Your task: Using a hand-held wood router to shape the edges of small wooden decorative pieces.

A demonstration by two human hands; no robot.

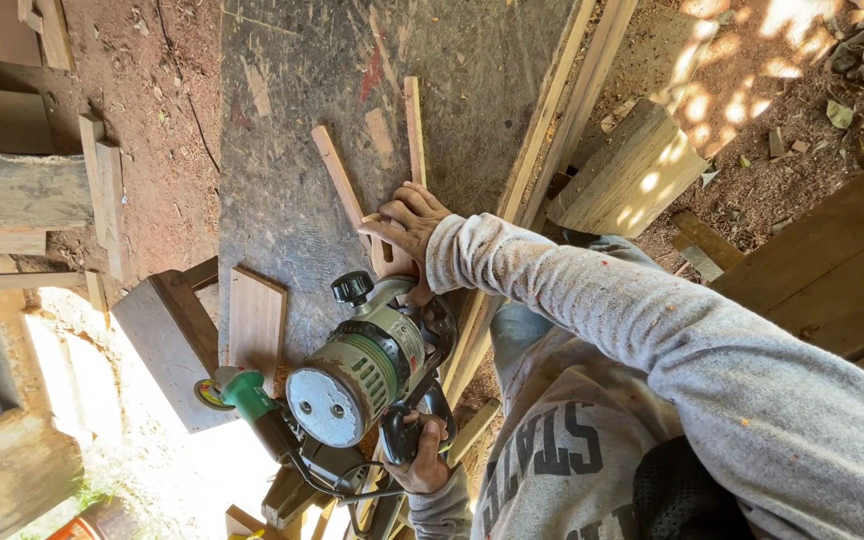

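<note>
The grey-green metal power router (357, 375) with its black knob sits on the scuffed grey workbench top (292, 150), near the bench's edge. It looks heavy and rigid, best held by its black handles. One hand (422, 455) is closed around the router's black grip; which hand it is, I cannot tell. The other hand (407, 222) presses flat, fingers spread, on a thin pale wooden strip (389, 255) just beside the machine. A green angle grinder (242, 395) lies close by.
</note>
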